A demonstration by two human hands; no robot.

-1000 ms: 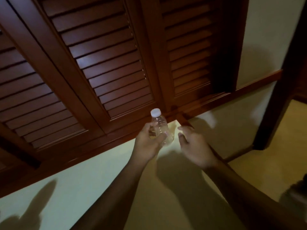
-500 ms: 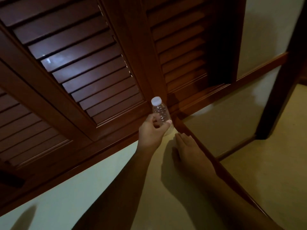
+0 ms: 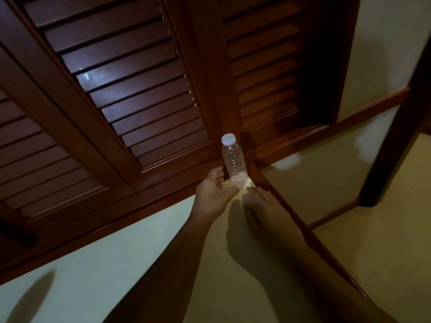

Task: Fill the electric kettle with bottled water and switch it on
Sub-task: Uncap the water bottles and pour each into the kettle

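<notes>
A small clear water bottle [image 3: 232, 157] with a white cap stands upright at the far corner of a pale surface [image 3: 144, 264], in front of dark louvred wooden doors. My left hand [image 3: 213, 194] is at the bottle's base with loosened fingers; the thumb lies just left of the bottle and the fingertips are at its foot. Just right of the bottle, my right hand [image 3: 263, 206] lies flat on the surface with straight fingers. No kettle is in view.
Brown louvred doors [image 3: 140, 89] fill the upper left. A wooden edge strip [image 3: 303, 231] bounds the surface on the right, with a pale floor [image 3: 384, 229] beyond it. A dark wooden post [image 3: 396, 148] stands at the right.
My left hand carried the bottle forward, set it at the surface's corner and loosened its grip. The right hand came down flat onto the surface.
</notes>
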